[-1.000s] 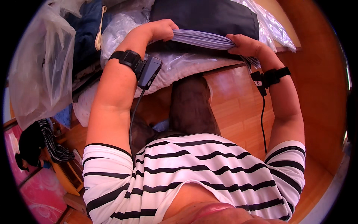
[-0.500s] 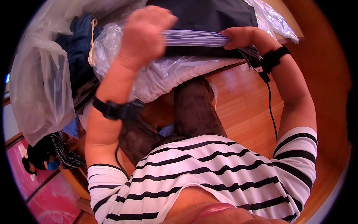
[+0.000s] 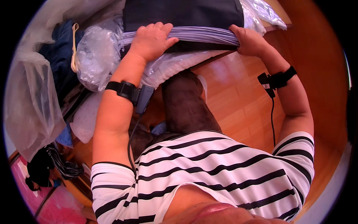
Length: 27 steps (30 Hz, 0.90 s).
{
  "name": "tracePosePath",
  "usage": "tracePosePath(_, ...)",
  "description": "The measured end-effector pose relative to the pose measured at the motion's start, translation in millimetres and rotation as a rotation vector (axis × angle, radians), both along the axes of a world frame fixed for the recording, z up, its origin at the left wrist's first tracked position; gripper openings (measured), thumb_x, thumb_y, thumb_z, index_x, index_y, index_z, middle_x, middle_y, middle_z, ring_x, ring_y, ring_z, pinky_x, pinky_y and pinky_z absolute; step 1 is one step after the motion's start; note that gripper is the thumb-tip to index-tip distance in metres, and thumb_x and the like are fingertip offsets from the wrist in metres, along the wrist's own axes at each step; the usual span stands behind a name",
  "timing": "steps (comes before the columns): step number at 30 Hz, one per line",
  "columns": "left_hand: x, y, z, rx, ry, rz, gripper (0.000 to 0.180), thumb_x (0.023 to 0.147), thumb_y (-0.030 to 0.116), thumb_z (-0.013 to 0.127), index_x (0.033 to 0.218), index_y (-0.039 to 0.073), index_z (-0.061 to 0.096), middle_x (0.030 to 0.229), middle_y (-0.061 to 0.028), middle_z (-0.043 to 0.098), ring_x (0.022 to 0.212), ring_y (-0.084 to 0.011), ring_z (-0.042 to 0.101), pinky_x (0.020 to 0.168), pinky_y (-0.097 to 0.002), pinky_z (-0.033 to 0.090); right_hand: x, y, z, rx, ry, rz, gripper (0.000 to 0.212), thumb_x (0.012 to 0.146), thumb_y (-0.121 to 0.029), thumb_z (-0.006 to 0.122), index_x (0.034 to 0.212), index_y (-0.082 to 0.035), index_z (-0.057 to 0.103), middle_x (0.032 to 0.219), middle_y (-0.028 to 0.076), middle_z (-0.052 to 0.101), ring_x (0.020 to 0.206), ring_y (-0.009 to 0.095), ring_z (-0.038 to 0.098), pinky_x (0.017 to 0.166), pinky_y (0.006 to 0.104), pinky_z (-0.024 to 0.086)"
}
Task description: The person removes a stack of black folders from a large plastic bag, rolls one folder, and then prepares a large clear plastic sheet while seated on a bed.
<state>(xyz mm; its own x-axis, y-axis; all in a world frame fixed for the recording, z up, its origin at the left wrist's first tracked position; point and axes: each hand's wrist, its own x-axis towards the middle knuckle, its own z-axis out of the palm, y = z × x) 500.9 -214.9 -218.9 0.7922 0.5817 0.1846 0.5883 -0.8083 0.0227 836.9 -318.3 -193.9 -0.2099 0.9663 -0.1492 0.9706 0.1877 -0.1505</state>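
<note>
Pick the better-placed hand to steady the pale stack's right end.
Probably the right hand: it is at that end of the pale stack, seemingly gripping it. The left hand lies over the stack farther left, thumb spread.

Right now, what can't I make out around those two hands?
- Head view: part of the pale layered bundle under the left hand, hidden by that hand.
- Head view: most fingertips of the right hand, hidden by hand and bundle.
- Head view: far edge of the black sheet, cut off by the picture's top.

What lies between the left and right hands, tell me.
In the head view, part of the layered pale-violet bundle runs between left hand and right hand.
</note>
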Motion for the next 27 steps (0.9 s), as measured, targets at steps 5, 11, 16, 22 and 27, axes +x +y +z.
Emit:
tracePosePath(5,-13.4,10.6,-10.6,-0.094,-0.164,-0.012,0.044,0.095,0.046,0.056,0.122,0.011,0.059,0.107,-0.0104,0.065,0.103,-0.0334,0.061,0.086,-0.0446,0.05,9.4,-2.7,6.2,0.196,0.301,-0.011,0.053,0.07,0.0,0.064,0.121,-0.006,0.057,0.1,0.023,0.067,0.092,0.039,0.067,0.083,0.0414,0.053)
tracePosePath(11,-7.6,11.7,-6.9,-0.187,-0.093,-0.015,0.041,0.097,0.044,0.055,0.12,0.01,0.06,0.112,-0.011,0.066,0.105,-0.0333,0.061,0.089,-0.0443,0.05,49.8,6.0,-25.9,-0.342,0.827,-0.287,0.047,0.082,-0.003,0.063,0.129,-0.006,0.057,0.089,-0.004,0.059,0.079,0.012,0.059,0.076,0.0271,0.052)
tracePosePath(16,-8.2,11.4,-4.6,-0.233,-0.078,0.012,0.04,0.098,0.044,0.054,0.119,0.011,0.061,0.11,-0.0111,0.066,0.105,-0.0334,0.061,0.088,-0.045,0.05,-39.9,-23.5,6.0,0.769,-0.327,-0.096,0.053,0.086,-0.009,0.059,0.138,-0.019,0.053,0.136,0.013,0.053,0.129,0.032,0.048,0.106,0.0499,0.038)
tracePosePath(22,-6.5,15.7,-3.9,-0.301,-0.045,0.049,0.039,0.097,0.043,0.055,0.12,0.011,0.061,0.111,-0.0109,0.065,0.107,-0.0335,0.06,0.089,-0.0452,0.049,-105.7,-8.9,-31.4,0.601,-0.151,0.222,0.055,0.088,-0.016,0.058,0.142,-0.023,0.05,0.133,0.009,0.053,0.127,0.027,0.05,0.107,0.0482,0.037)
tracePosePath(27,-13.7,7.1,-0.2,0.091,-0.335,-0.103,0.047,0.084,0.029,0.071,0.128,0.014,0.061,0.126,-0.0083,0.06,0.12,-0.0302,0.054,0.104,-0.0441,0.042,-95.4,13.2,-44.0,0.611,-0.097,0.259,0.058,0.084,-0.021,0.064,0.14,-0.022,0.05,0.115,0.008,0.062,0.104,0.025,0.062,0.093,0.0404,0.046)
